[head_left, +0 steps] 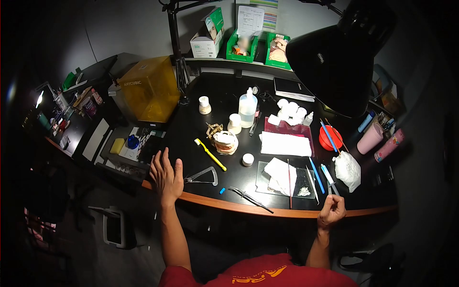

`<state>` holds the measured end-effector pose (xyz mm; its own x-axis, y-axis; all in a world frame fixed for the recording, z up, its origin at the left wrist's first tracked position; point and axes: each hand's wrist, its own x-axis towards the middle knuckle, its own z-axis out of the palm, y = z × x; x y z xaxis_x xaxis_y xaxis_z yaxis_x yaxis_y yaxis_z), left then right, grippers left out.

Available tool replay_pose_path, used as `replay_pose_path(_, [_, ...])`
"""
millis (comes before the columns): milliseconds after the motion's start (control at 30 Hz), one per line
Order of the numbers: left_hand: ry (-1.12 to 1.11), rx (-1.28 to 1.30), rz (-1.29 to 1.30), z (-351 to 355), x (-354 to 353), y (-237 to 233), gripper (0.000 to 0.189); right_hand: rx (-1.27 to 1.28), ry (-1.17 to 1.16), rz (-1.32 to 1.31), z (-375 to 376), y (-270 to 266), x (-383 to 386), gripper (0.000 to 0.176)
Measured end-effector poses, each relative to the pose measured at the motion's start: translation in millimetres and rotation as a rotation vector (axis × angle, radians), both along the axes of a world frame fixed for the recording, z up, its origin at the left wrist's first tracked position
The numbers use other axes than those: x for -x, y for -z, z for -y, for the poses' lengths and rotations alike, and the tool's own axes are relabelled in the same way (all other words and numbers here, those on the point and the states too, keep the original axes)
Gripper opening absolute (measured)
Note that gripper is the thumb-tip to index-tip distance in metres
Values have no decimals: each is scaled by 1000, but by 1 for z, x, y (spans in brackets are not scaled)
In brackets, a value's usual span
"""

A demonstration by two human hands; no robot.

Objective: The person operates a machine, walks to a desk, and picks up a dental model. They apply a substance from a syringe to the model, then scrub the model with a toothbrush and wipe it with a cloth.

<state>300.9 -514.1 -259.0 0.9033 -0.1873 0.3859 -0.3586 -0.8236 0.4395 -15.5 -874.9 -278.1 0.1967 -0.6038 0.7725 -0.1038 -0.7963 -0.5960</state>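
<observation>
My left hand (pixel 166 181) lies flat with fingers spread at the table's front left edge, holding nothing. Just right of it is a metal measuring caliper (pixel 213 177). My right hand (pixel 332 210) is closed at the front right edge, its fingers pinched at the lower end of a white and blue syringe (pixel 327 175). Left of the syringe lie a blue-handled brush (pixel 316 174), a thin pale tool (pixel 312 185) and a glass slab (pixel 262 184) bearing white paper and a small whitish heap. A crumpled white bag (pixel 347 171) sits right of the syringe.
A dental model (pixel 225 142), yellow toothbrush (pixel 210 155), metal tweezers (pixel 251 200) and small white jar (pixel 247 160) occupy the middle. Behind stand a clear bottle (pixel 247 109) and an amber-covered machine (pixel 148 91). A red bowl (pixel 327 142) and low-hanging black lamp (pixel 330 67) are at right.
</observation>
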Motion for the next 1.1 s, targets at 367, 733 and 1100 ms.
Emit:
replay_pose_path(367, [-8, 15, 5, 1, -2, 3, 63, -26, -33, -55, -1, -4, -2, 15])
replay_pose_path(733, [-2, 11, -10, 1, 0, 0, 63, -30, -30, -110, -5, -9, -3, 15])
replay_pose_path(1100, [6, 31, 6, 1, -1, 1, 64, -30, -5, -144, -5, -9, -3, 16])
